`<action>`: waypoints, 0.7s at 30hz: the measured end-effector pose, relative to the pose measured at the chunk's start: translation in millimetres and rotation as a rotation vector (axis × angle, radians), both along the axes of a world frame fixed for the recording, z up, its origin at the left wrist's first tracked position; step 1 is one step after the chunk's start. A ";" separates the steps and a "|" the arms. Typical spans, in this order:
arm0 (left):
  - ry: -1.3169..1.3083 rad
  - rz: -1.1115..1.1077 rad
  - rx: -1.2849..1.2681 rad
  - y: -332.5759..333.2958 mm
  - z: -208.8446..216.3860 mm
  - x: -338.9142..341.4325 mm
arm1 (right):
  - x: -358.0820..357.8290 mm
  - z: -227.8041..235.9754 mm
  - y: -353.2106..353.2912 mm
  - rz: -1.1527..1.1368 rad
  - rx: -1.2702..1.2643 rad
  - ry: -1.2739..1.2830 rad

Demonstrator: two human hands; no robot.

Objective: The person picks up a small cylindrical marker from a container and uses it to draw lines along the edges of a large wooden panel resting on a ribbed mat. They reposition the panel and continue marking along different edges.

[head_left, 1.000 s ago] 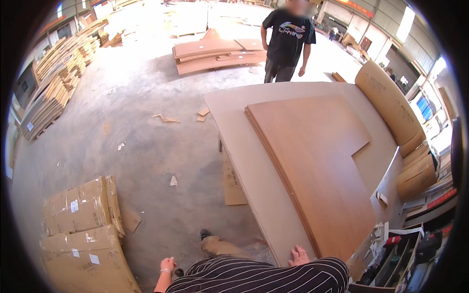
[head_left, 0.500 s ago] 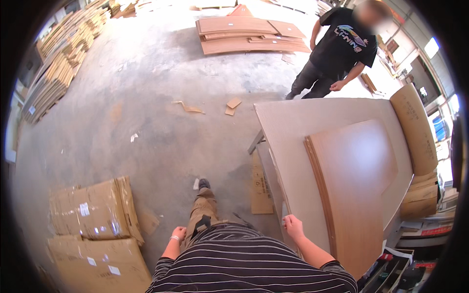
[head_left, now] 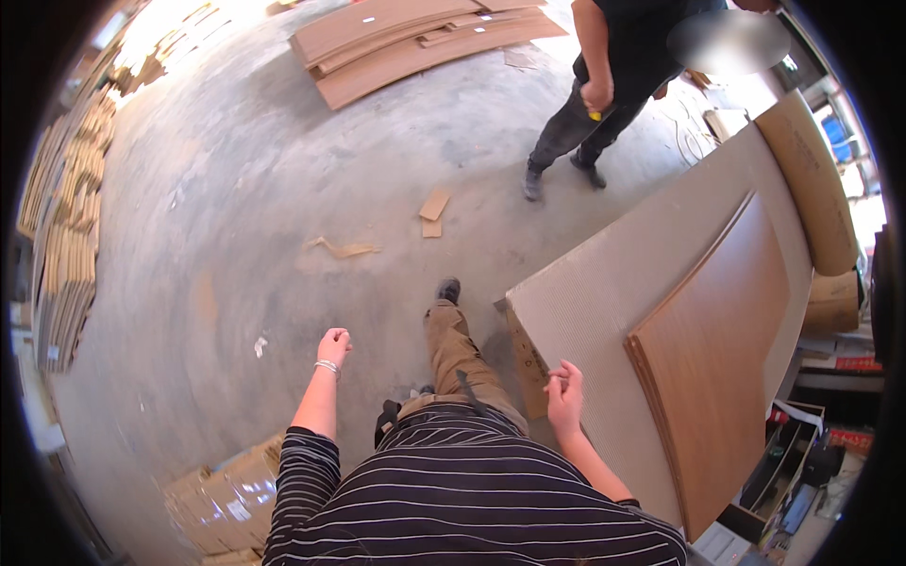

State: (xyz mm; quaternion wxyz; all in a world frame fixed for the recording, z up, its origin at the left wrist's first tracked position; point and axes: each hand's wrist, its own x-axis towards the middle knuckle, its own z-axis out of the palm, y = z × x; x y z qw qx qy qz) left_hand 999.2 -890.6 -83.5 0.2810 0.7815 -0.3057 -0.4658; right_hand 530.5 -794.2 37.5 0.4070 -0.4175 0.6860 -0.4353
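And here we are, the two hands well apart, one on each side of the striped shirt! The left hand is out over the floor, fingers curled in; whether they close all the way, I can't tell. There's a pale band around that wrist. Over to the right hand, fingers bent but loosely parted, right by the near edge of the surface (touching it or just above, this angle won't say).

Now the panels, brown and stacked flat on that surface! They lie to the right of the right hand, near it, with a bare strip of the surface between. From the left hand they're well apart, the person's body and the surface's edge between.

Beyond the surface's far end, a co-worker in dark clothes, one hand lowered with something small and yellow in it. A big brown roll lines the right end of the surface, and a box of bits sits below the panels, lower right. Down on the floor, two scraps ahead of the person's shoe, more boards at the top, wrapped cartons lower left
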 end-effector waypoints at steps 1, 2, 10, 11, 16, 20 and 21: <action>0.016 -0.015 0.004 -28.4 7.5 -10.7 | 10.0 -4.1 -35.2 0.030 -0.012 -0.042; 0.016 -0.085 0.027 -47.6 -6.9 -11.2 | 20.1 -8.7 -70.8 0.061 -0.025 -0.086; -0.083 -0.670 0.255 -189.0 -1.4 -28.0 | 57.8 -29.5 -357.0 0.464 0.182 0.092; -0.081 -0.599 0.227 -217.5 0.9 -19.5 | 53.2 -27.8 -378.4 0.479 0.184 0.093; -0.034 -0.397 0.406 -314.9 -42.3 -40.0 | 5.3 -87.0 -417.0 0.282 0.383 0.185; -0.164 -0.811 0.445 -396.5 -90.8 -63.1 | -36.5 -130.9 -397.2 0.146 0.596 0.353; -0.241 -0.968 0.413 -418.0 -99.8 -79.0 | -41.2 -133.3 -386.9 0.089 0.632 0.336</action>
